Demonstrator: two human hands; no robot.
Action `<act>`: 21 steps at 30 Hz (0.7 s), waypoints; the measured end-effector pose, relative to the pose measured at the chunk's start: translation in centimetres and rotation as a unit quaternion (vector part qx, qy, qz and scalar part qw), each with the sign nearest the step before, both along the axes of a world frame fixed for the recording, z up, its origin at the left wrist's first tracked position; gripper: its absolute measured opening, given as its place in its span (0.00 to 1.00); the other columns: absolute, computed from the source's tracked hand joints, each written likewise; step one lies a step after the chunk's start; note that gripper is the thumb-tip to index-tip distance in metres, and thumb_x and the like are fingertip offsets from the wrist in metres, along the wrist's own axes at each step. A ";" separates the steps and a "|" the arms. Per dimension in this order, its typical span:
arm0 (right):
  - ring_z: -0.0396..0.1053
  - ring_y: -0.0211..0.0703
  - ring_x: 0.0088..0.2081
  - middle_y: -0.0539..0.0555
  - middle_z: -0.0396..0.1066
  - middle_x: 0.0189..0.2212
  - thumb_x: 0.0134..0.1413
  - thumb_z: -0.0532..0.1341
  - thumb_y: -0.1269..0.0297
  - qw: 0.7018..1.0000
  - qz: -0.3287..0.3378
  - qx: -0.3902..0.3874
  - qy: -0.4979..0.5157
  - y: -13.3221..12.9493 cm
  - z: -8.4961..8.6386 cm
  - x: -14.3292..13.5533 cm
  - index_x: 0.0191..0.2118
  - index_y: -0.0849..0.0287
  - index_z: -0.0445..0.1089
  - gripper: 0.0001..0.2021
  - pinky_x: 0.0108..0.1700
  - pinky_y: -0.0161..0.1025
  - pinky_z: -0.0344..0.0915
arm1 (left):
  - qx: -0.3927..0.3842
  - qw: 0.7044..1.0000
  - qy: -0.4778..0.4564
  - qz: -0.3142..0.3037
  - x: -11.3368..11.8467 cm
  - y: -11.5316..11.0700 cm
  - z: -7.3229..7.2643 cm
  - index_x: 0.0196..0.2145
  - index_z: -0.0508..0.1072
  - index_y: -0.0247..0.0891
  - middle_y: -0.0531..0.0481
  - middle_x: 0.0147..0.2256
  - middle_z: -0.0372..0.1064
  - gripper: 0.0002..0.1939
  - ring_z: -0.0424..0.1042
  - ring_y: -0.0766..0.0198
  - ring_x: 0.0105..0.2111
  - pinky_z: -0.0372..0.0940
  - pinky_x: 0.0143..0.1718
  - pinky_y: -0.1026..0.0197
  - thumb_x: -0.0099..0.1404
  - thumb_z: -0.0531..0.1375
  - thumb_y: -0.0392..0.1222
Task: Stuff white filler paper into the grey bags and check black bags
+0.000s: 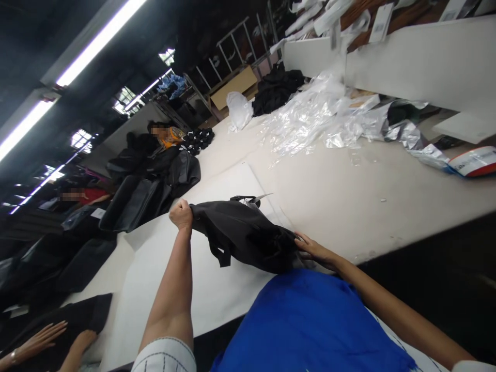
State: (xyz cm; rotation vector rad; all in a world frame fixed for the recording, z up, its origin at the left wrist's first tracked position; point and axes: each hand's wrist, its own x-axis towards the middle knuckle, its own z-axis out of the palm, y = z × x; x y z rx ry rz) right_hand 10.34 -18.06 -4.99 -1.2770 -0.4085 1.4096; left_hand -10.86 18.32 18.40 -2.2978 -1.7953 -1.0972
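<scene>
A black fabric bag with a dangling strap and a paper tag on its upper edge stretches across in front of me, over the white sheet on the table. My left hand is closed in a fist around the bag's left end. At the opposite end, my right hand lies against the bag with its fingers stretched out; its thumb is hidden. The bag's lower right part reaches the blue cloth at my front.
Clear plastic bags are heaped on the table's far side, by a black pile. Black bags line the left. A co-worker's hands rest on black material at lower left. Other people sit farther back.
</scene>
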 end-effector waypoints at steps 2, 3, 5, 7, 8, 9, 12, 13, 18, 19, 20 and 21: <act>0.62 0.56 0.59 0.60 0.64 0.59 0.48 0.66 0.37 0.999 -0.027 0.033 0.011 0.3 -0.3 -0.5 0.67 0.50 0.53 0.45 0.56 0.51 0.66 | -0.005 1.000 -0.001 0.007 0.3 -0.6 0.7 0.16 0.53 0.41 0.54 0.17 0.43 0.20 0.49 0.63 0.23 0.46 0.31 0.56 0.64 0.47 0.47; 0.62 0.56 0.60 0.60 0.65 0.58 0.47 0.67 0.38 0.998 -0.044 0.047 0.019 0.5 -0.3 -0.6 0.66 0.51 0.54 0.44 0.56 0.51 0.66 | -0.005 1.000 -0.002 0.012 0.5 -1.1 1.1 0.16 0.53 0.41 0.54 0.16 0.42 0.20 0.49 0.63 0.23 0.46 0.31 0.56 0.64 0.48 0.47; 0.62 0.55 0.60 0.59 0.65 0.58 0.48 0.66 0.38 0.993 -0.081 0.072 0.042 0.9 -0.1 -0.1 0.63 0.50 0.58 0.40 0.53 0.49 0.69 | 0.002 1.000 -0.007 0.022 1.0 -2.4 2.2 0.16 0.53 0.41 0.55 0.16 0.42 0.21 0.48 0.63 0.23 0.46 0.31 0.56 0.65 0.48 0.48; 0.64 0.54 0.58 0.57 0.66 0.57 0.49 0.65 0.38 0.986 -0.128 0.091 0.047 1.1 0.6 1.6 0.60 0.49 0.62 0.35 0.48 0.46 0.72 | 0.019 0.999 -0.016 0.021 1.5 -4.4 3.5 0.16 0.52 0.41 0.55 0.17 0.41 0.23 0.47 0.64 0.23 0.46 0.30 0.57 0.67 0.48 0.50; 0.66 0.54 0.55 0.57 0.69 0.54 0.49 0.65 0.38 0.982 -0.156 0.095 0.036 1.1 1.2 3.1 0.58 0.50 0.64 0.34 0.45 0.45 0.73 | 0.032 0.999 -0.024 0.012 1.9 -5.5 4.2 0.16 0.51 0.40 0.56 0.18 0.40 0.24 0.46 0.65 0.22 0.46 0.30 0.57 0.67 0.48 0.51; 0.69 0.54 0.51 0.57 0.71 0.51 0.48 0.66 0.39 0.978 -0.185 0.094 0.016 1.0 2.0 4.9 0.56 0.51 0.66 0.33 0.42 0.44 0.73 | 0.046 0.998 -0.034 -0.002 2.3 -6.7 4.8 0.16 0.50 0.40 0.56 0.18 0.39 0.25 0.45 0.66 0.22 0.45 0.29 0.57 0.68 0.48 0.52; 0.71 0.49 0.40 0.55 0.75 0.40 0.45 0.68 0.41 0.956 -0.270 0.085 -0.081 0.9 5.5 11.3 0.49 0.55 0.71 0.29 0.35 0.39 0.72 | 0.078 0.993 -0.073 -0.050 3.7 -9.5 6.0 0.17 0.47 0.40 0.56 0.19 0.38 0.26 0.44 0.68 0.21 0.44 0.27 0.58 0.69 0.49 0.53; 0.71 0.47 0.38 0.54 0.75 0.38 0.45 0.68 0.42 0.946 -0.290 0.087 -0.118 0.9 6.8 13.6 0.48 0.55 0.71 0.28 0.34 0.38 0.71 | 0.078 0.992 -0.085 -0.058 4.3 -10.0 6.1 0.17 0.47 0.39 0.56 0.19 0.38 0.26 0.44 0.68 0.21 0.44 0.27 0.58 0.69 0.49 0.53; 0.72 0.46 0.40 0.51 0.76 0.37 0.48 0.67 0.48 0.930 -0.297 0.066 -0.206 1.3 9.9 21.9 0.45 0.58 0.73 0.22 0.43 0.38 0.71 | 0.004 0.996 -0.063 -0.064 8.0 -10.2 3.3 0.17 0.47 0.40 0.55 0.18 0.39 0.26 0.44 0.68 0.20 0.42 0.27 0.58 0.70 0.48 0.52; 0.72 0.46 0.40 0.52 0.76 0.36 0.49 0.67 0.51 0.929 -0.303 0.031 -0.212 1.3 9.5 22.8 0.44 0.60 0.74 0.20 0.43 0.38 0.70 | -0.023 0.997 -0.042 -0.068 9.1 -10.1 2.4 0.16 0.49 0.40 0.55 0.18 0.40 0.27 0.44 0.67 0.20 0.42 0.27 0.57 0.70 0.48 0.52; 0.72 0.46 0.39 0.52 0.76 0.34 0.50 0.66 0.54 0.925 -0.311 -0.006 -0.219 1.1 8.7 23.4 0.43 0.61 0.74 0.18 0.42 0.38 0.70 | -0.044 0.996 -0.019 -0.077 10.3 -10.1 1.7 0.16 0.51 0.39 0.54 0.18 0.42 0.27 0.44 0.67 0.21 0.42 0.28 0.57 0.70 0.48 0.53; 0.72 0.46 0.39 0.52 0.75 0.32 0.51 0.65 0.57 0.919 -0.321 -0.039 -0.225 0.7 7.7 23.7 0.42 0.63 0.74 0.16 0.42 0.38 0.70 | -0.056 0.994 0.004 -0.092 11.5 -10.2 1.1 0.16 0.53 0.39 0.54 0.18 0.44 0.27 0.45 0.66 0.21 0.42 0.28 0.58 0.70 0.48 0.54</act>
